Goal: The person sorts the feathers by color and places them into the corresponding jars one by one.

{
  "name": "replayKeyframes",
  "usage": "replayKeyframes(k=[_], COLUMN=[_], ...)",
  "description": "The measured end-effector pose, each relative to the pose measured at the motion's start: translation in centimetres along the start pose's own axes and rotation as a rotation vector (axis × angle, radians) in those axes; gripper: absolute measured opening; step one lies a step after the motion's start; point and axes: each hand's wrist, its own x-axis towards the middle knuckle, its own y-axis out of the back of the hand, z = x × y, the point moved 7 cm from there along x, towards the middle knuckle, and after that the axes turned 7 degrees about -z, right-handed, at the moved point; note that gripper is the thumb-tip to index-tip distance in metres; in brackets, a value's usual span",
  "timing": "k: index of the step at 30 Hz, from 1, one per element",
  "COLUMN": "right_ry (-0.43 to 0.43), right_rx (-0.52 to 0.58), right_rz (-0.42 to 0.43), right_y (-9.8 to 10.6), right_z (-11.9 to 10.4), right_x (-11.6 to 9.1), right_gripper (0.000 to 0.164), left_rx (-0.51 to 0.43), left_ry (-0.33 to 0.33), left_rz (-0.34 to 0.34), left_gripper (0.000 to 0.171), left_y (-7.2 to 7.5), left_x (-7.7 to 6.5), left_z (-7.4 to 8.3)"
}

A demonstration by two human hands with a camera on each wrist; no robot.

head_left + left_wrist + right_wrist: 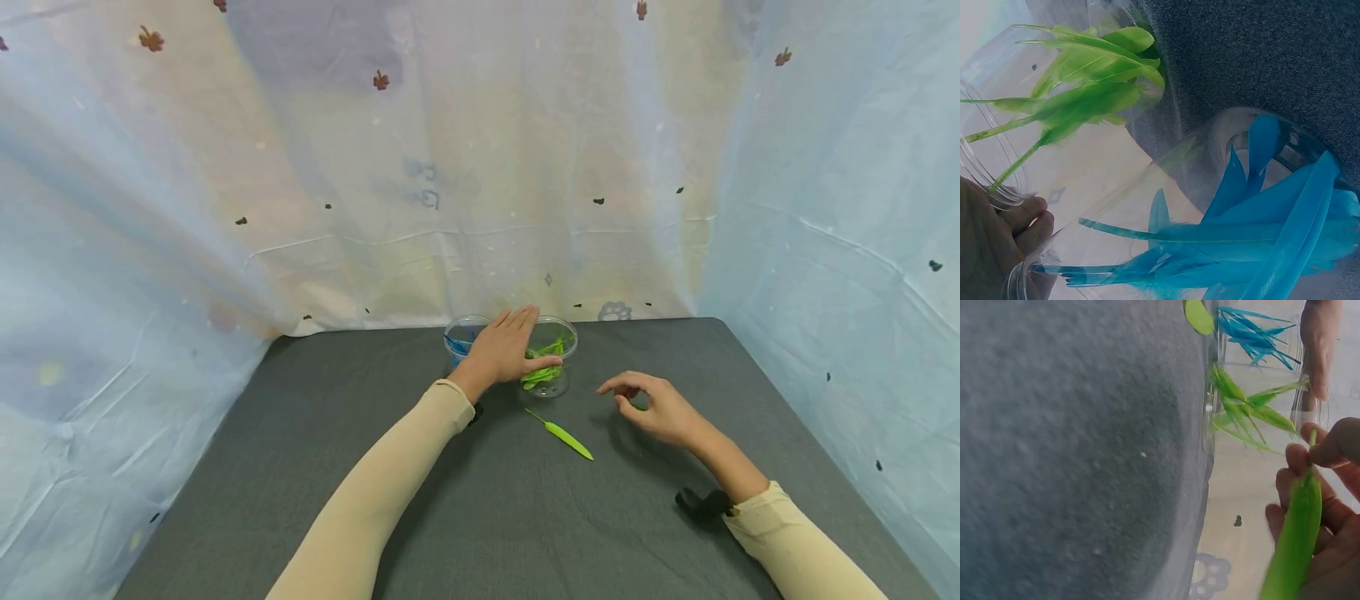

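Two clear plastic jars stand side by side at the back of the table: one jar holds green feathers, the other jar holds blue feathers. My left hand rests across their tops with fingers extended, its fingertips at the rims in the left wrist view. To the right, above the cloth, my right hand pinches a green feather by its quill between thumb and index finger. Another green feather lies on the table between the hands, in front of the jars.
A dark grey cloth covers the table. Pale patterned curtains hang close behind the jars and along both sides. A black strap mount sits at the right wrist.
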Motion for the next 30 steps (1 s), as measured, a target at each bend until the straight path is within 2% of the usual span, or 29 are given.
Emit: replayKeyframes(k=[8,13,24,28,30], right_ry=[0.047,0.037,0.145,0.187,0.201], right_rx=[-0.013,-0.032,-0.008,0.0,0.0], right_rz=[0.108,0.199,0.485,0.565,0.607], right_y=[2.0,3.7,6.8,7.4,7.7], right_z=[-0.2,-0.5,-2.3,-3.1,-3.5], right_x=[0.9,1.3,2.0,2.2,2.4], right_gripper=[0.02,0.014,0.022,0.03,0.029], left_rx=[0.008,0.012,0.009,0.007,0.011], left_ry=[-0.005,-0.005,-0.009,-0.008,-0.008], left_rz=[0.012,0.011,0.007,0.008,0.006], left_gripper=[0.11,0.11,0.109,0.109,0.109], left_y=[0.3,0.4,0.4,0.3,0.3], left_x=[-0.2,-0.3,-0.3,-0.3,-0.2], left_z=[0.2,0.3,0.2,0.2,0.2])
